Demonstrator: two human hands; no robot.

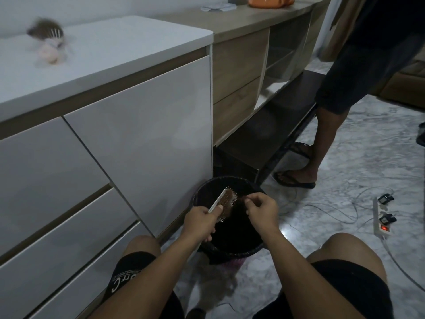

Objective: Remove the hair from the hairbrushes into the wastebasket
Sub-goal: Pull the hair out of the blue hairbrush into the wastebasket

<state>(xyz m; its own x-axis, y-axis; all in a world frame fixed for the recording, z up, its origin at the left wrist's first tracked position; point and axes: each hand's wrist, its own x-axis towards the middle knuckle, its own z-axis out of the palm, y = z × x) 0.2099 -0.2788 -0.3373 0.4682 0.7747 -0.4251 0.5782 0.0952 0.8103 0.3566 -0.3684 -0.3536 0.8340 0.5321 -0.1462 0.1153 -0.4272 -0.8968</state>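
My left hand grips a white hairbrush with a brown pad and pale bristles, holding it tilted over the black wastebasket on the floor. My right hand is just to the right of the brush, its fingertips pinched on a dark tuft of hair at the bristles. A second hairbrush with hair in it lies blurred on the white counter at the far left, beside a pinkish object.
White drawers stand to my left, and a wooden shelf unit runs behind the basket. Another person's legs in sandals stand to the right. A power strip and cables lie on the marble floor.
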